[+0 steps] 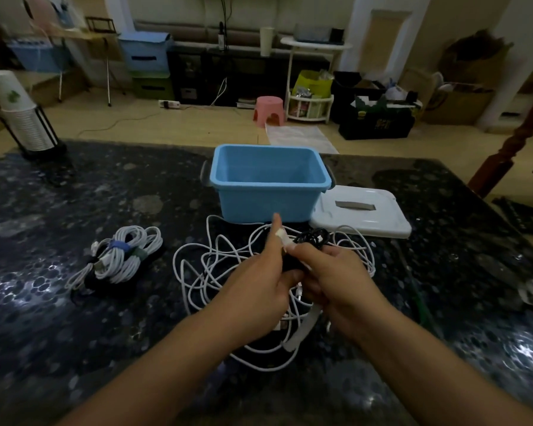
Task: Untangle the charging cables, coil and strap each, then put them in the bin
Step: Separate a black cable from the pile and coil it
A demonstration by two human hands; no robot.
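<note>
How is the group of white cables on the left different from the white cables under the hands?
The left bundles are coiled into neat loops; the loose white cables sprawl in a tangle. The left bundles carry straps, blue and greenish; the loose white cables carry none that I can see. No hand touches the left bundles, while the left hand and right hand work over the tangle. Both lie on the dark table, outside the blue bin.

Two bare forearms come into the picture from the bottom edge, no sleeves visible on them. The left hand has a small pale bandage around its index finger; the right hand wears nothing
</note>
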